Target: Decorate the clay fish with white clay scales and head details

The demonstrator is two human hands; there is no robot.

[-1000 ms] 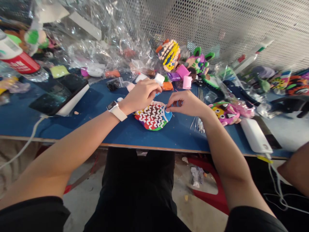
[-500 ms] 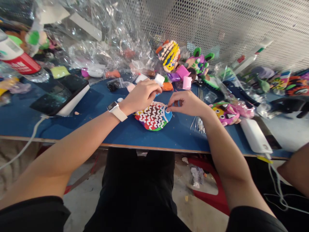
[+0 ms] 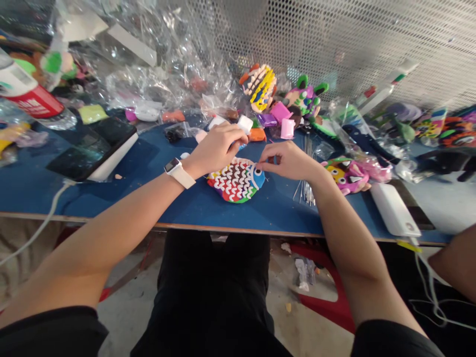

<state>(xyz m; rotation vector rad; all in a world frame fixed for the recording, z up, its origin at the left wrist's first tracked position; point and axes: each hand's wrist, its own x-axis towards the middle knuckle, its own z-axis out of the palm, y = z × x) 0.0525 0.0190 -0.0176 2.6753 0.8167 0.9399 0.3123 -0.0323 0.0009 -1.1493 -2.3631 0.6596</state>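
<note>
A clay fish (image 3: 235, 181) lies flat on the blue table, with white wavy scale lines over coloured bands and a blue head. On its head is a white eye with a black pupil (image 3: 258, 172). My right hand (image 3: 284, 159) is at the head, thumb and forefinger pinched at the eye's upper edge; whatever is between the fingertips is too small to make out. Above the fish's back hangs my left hand (image 3: 223, 144), its fingers curled together and a pale watch (image 3: 180, 172) on the wrist. Its fingertips hide what they hold, if anything.
Clay packets, including a white block (image 3: 244, 124) and an orange piece (image 3: 257, 134), lie behind my hands. Thin wires (image 3: 307, 192) rest right of the fish. A phone (image 3: 92, 148), a bottle (image 3: 35, 96), a power bank (image 3: 394, 209) and other clay figures (image 3: 347, 174) surround the spot.
A black pupil now shows on the fish's white eye, where my right fingertips were before. Those fingertips have shifted slightly up off the eye's middle. My left hand stays nearly still.
</note>
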